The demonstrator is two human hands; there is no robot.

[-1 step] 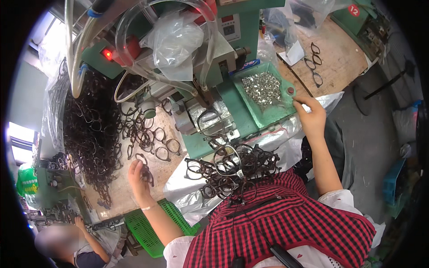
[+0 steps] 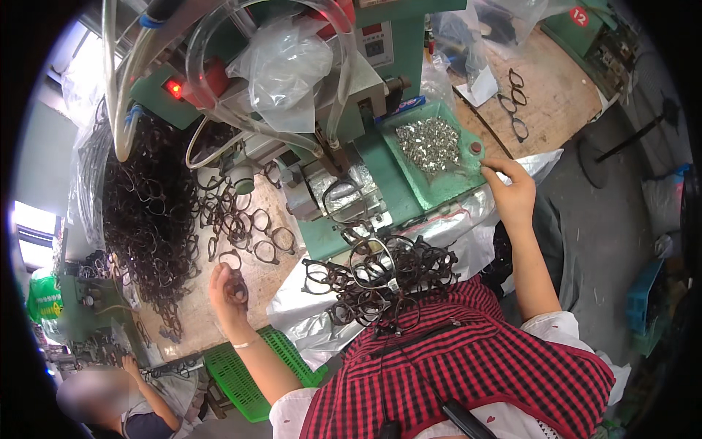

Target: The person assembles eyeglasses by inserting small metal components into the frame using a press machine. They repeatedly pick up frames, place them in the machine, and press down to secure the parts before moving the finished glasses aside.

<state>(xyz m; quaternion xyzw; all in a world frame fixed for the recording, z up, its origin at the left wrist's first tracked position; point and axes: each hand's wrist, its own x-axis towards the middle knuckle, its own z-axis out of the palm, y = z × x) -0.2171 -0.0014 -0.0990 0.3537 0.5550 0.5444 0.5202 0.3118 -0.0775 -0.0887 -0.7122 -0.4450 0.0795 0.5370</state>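
Note:
Low on the left, over the wooden bench, my left hand [image 2: 225, 294] is closed round a dark eyeglass frame [image 2: 238, 287]. My right hand [image 2: 516, 196] is at the right corner of a green tray [image 2: 415, 181], beside a red round button [image 2: 476, 148]. Its thumb and forefinger are drawn together; anything between them is too small to make out. Small shiny metal parts [image 2: 428, 144] are heaped in the tray. Between my hands, another dark eyeglass frame [image 2: 341, 196] sits at the green machine's [image 2: 319, 240] work point. Several eyeglass frames [image 2: 431, 267] lie piled on my lap.
A large heap of dark eyeglass frames [image 2: 150, 197] covers the bench's left side, with loose ones [image 2: 238, 223] beside it. Clear hoses [image 2: 197, 62] hang from the machine. A green basket [image 2: 234, 377] stands below. Another person [image 2: 157, 406] works at lower left.
The eyeglass frame in my left hand has turned and dropped slightly between my fingers, and that hand has shifted a little. My right hand has barely moved.

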